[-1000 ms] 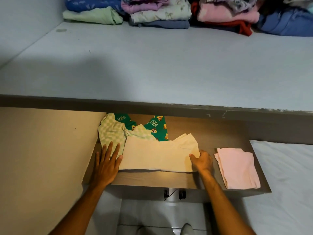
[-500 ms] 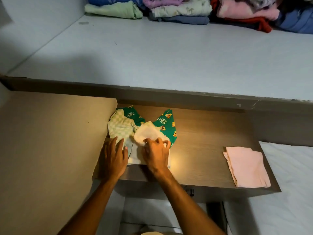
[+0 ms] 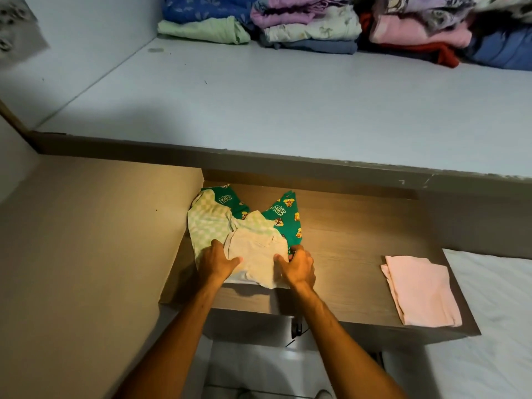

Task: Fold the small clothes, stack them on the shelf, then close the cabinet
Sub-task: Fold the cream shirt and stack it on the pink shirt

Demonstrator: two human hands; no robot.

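A cream garment (image 3: pixel 256 254), folded into a small square, lies on the brown wooden surface (image 3: pixel 354 249). My left hand (image 3: pixel 217 262) grips its left edge and my right hand (image 3: pixel 299 266) grips its right edge. Under it lie a pale green checked garment (image 3: pixel 210 223) and green printed pants (image 3: pixel 283 216) with cartoon figures. A folded pink cloth (image 3: pixel 420 289) rests at the right end of the same surface. Above, the white shelf (image 3: pixel 288 105) carries stacks of folded clothes (image 3: pixel 316 27) along its back.
A brown cabinet panel (image 3: pixel 86 254) stands to the left of the wooden surface. A white mattress (image 3: pixel 495 326) lies at the right. Tiled floor (image 3: pixel 259 370) and my feet show below. The shelf's front half is bare white board.
The cream garment went from a wide spread piece to a small square: my right hand carried its right side over to the left. Both hands now hold its edges.
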